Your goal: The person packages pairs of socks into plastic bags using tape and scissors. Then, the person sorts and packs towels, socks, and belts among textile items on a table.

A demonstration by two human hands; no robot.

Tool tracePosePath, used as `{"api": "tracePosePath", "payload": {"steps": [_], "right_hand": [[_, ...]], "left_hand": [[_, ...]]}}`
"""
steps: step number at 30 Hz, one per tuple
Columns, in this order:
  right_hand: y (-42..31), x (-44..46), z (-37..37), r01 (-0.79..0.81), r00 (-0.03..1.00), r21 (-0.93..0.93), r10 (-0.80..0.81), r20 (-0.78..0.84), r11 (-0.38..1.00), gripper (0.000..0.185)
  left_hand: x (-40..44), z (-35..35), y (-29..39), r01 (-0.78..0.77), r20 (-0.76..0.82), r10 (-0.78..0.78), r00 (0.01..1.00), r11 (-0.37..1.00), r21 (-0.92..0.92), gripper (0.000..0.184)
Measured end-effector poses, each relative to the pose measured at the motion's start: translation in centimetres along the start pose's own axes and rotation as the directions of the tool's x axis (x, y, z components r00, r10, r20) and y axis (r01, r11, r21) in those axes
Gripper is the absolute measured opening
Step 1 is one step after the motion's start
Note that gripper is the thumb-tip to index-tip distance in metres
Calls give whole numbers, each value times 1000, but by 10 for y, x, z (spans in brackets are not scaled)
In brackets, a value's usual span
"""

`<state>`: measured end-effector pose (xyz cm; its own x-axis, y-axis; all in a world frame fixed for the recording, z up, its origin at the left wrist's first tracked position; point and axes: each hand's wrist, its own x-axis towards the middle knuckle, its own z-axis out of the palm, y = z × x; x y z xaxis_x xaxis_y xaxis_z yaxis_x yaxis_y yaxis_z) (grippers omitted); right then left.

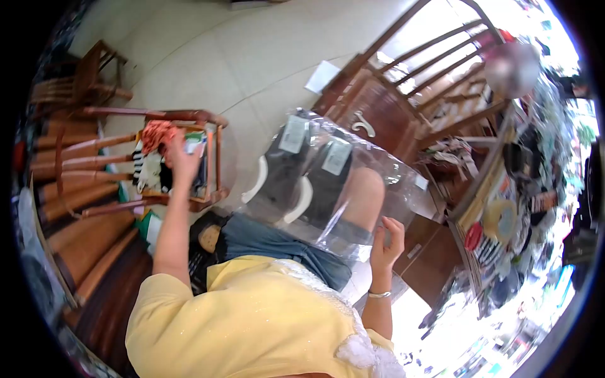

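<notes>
"Where were the plastic bags [329, 160]?"
"Across the lap [265, 242]! Slick stuff; level knees suited them. Beside them, the right hand [386, 246] had its fingers curled, slightly apart."
"And the left hand [183, 162]?"
"Over at the chair [218, 160], by the orange cloth [157, 133]; its finger gap, I couldn't tell!"

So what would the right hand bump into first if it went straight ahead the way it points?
Probably the clear plastic packaging just beyond the fingers of the right hand, though the exact gap in depth is unclear.
</notes>
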<state>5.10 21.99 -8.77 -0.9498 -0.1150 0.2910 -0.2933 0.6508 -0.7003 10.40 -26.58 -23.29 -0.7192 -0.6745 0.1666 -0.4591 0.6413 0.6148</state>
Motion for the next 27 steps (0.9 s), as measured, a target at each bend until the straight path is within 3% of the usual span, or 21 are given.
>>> {"api": "tracePosePath", "payload": {"steps": [2,4,5,6,7,8,9,10,11,13,14,17,19,23,25,26,27], "right_hand": [[-2,2,-11,-12,1000,-8,12,2,1000,17],[-2,4,-24,32,998,-41,-34,-46,999,15],[-3,5,-33,54,995,-39,-57,-77,998,14],[-2,8,-42,84,985,-35,-89,-145,996,19],[1,14,-61,83,981,-74,-95,-169,994,19],[2,22,-83,142,948,-160,-181,-262,977,17],[2,30,-104,192,901,-246,-270,-340,950,16],[6,39,-128,166,857,-285,-281,-432,944,11],[2,48,-150,29,831,-336,-210,-516,941,8],[19,70,-197,-29,743,-164,-89,-664,986,9],[35,79,-229,-74,761,-287,-132,-635,955,15],[81,112,-296,-153,741,-333,-115,-662,931,20],[109,129,-326,-198,702,-22,126,-701,980,24],[171,158,-370,-329,635,25,241,-734,944,27],[199,174,-384,-391,643,-69,218,-734,918,30],[211,185,-386,-406,584,26,281,-762,914,32],[223,195,-392,-405,591,21,279,-757,914,32]], "left_hand": [[23,12,-82,-145,-181,207,961,941,306,72],[25,4,-97,23,-59,-6,998,959,282,77],[24,23,-161,105,11,-108,994,983,149,73],[17,49,-240,245,125,-232,965,964,-101,66],[12,52,-256,354,254,-313,915,925,-135,57],[8,45,-253,303,272,-344,899,936,180,48],[2,43,-255,282,297,-320,899,945,164,42],[1,42,-231,411,241,-463,853,881,235,41],[-3,32,-190,534,171,-595,786,791,299,40],[-4,33,-166,663,92,-683,725,727,179,36],[-4,34,-178,673,85,-687,722,725,145,37],[5,40,-176,746,-10,-747,664,662,65,48],[14,41,-174,782,13,-782,623,622,-53,50],[24,38,-154,758,-29,-767,641,638,-134,50],[24,32,-138,731,21,-748,663,641,-236,49],[24,32,-128,734,-12,-762,648,628,-257,49],[24,34,-122,726,-36,-764,644,626,-286,49]]}}
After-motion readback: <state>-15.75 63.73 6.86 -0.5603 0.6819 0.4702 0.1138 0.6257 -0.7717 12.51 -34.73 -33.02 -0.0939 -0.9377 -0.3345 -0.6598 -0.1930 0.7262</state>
